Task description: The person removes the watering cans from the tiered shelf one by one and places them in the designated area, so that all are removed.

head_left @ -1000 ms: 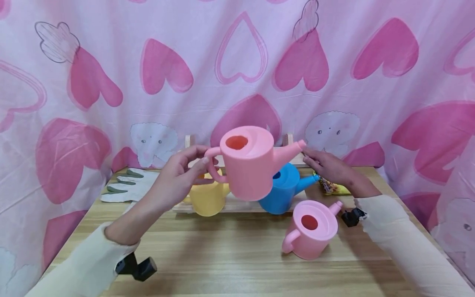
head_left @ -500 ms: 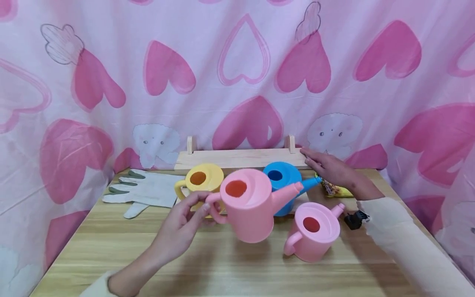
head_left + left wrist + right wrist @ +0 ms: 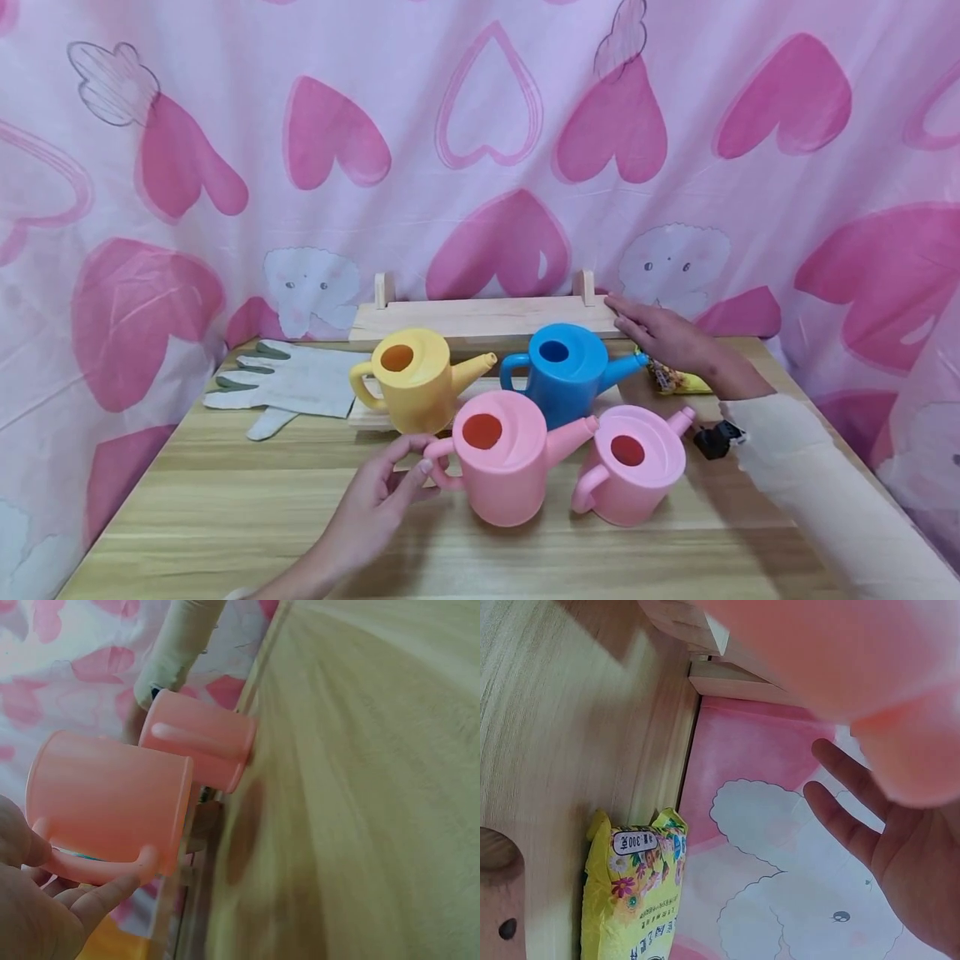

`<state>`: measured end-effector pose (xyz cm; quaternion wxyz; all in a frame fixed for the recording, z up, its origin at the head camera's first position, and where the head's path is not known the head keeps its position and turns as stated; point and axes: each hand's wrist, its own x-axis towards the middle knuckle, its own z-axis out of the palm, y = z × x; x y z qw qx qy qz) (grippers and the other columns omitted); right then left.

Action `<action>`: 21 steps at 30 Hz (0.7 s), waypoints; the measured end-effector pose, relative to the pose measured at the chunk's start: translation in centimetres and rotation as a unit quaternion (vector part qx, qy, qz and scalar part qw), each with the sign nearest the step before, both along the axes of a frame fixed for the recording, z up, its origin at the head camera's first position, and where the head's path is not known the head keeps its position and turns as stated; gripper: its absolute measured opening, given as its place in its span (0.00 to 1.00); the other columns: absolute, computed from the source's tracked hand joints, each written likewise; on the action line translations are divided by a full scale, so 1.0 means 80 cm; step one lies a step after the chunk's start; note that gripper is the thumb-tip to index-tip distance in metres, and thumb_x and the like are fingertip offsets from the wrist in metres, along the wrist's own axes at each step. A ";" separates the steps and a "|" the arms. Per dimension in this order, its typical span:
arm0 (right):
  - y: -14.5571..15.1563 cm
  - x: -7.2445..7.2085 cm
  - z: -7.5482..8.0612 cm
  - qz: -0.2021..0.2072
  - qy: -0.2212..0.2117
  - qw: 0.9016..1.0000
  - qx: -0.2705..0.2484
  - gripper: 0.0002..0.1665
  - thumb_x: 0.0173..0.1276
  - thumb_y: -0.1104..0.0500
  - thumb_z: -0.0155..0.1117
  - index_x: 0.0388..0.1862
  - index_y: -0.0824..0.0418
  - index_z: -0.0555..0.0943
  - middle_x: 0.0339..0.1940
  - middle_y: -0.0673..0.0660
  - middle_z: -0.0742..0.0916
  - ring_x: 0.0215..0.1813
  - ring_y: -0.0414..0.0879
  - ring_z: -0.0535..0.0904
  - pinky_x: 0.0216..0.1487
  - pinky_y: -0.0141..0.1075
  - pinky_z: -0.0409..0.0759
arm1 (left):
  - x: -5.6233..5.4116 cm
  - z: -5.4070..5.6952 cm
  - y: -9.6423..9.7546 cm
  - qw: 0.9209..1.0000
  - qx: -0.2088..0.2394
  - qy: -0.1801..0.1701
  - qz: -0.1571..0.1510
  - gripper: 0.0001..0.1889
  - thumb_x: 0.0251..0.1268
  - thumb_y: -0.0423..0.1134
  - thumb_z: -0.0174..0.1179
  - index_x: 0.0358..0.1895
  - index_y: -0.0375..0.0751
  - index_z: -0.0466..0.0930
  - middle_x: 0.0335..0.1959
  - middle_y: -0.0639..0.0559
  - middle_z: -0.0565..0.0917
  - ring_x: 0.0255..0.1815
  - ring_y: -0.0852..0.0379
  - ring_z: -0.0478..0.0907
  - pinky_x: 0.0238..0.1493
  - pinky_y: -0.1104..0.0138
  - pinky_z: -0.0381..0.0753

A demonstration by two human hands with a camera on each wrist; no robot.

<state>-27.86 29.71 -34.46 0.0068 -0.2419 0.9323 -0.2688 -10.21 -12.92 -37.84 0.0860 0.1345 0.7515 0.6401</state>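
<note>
With my left hand (image 3: 382,496) I grip the handle of a salmon-pink watering can (image 3: 504,479), low over the table, its spout pointing right. In the left wrist view this can (image 3: 105,795) fills the left side, thumb and fingers around its handle. A lighter pink watering can (image 3: 628,483) stands on the table just right of it. My right hand (image 3: 663,337) has its fingers extended at the right end of a wooden stand (image 3: 480,321). Yellow (image 3: 416,392) and blue (image 3: 566,379) watering cans sit side by side on the stand's lower step.
White gloves with green-edged fingers (image 3: 300,383) lie left of the stand. A yellow flowered packet (image 3: 634,892) lies on the table beneath my right hand. Behind the table (image 3: 225,517) hangs a pink heart-patterned curtain (image 3: 337,208).
My left hand has lowered the salmon-pink watering can from in front of the stand toward the table, beside the lighter pink one. My right hand has stayed about where it was.
</note>
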 end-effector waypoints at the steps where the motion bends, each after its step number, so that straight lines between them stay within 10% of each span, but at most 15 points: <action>1: -0.001 0.000 0.001 0.001 0.003 1.000 0.001 0.37 0.84 0.47 0.50 0.84 0.57 0.55 0.83 0.61 0.60 0.80 0.68 0.54 0.68 0.65 0.67 | 0.000 -0.003 0.000 1.000 -0.008 0.002 0.002 0.11 0.80 0.37 0.56 0.58 0.41 0.79 0.46 0.41 0.82 0.55 0.44 0.83 0.54 0.61 0.85; 21: 0.000 0.003 0.003 -0.015 -0.003 1.000 0.017 0.37 0.84 0.45 0.50 0.84 0.57 0.56 0.83 0.61 0.60 0.80 0.68 0.53 0.69 0.64 0.66 | -0.006 -0.038 0.007 0.999 -0.036 -0.006 -0.018 0.13 0.81 0.41 0.55 0.60 0.43 0.79 0.56 0.43 0.83 0.56 0.48 0.83 0.60 0.65 0.80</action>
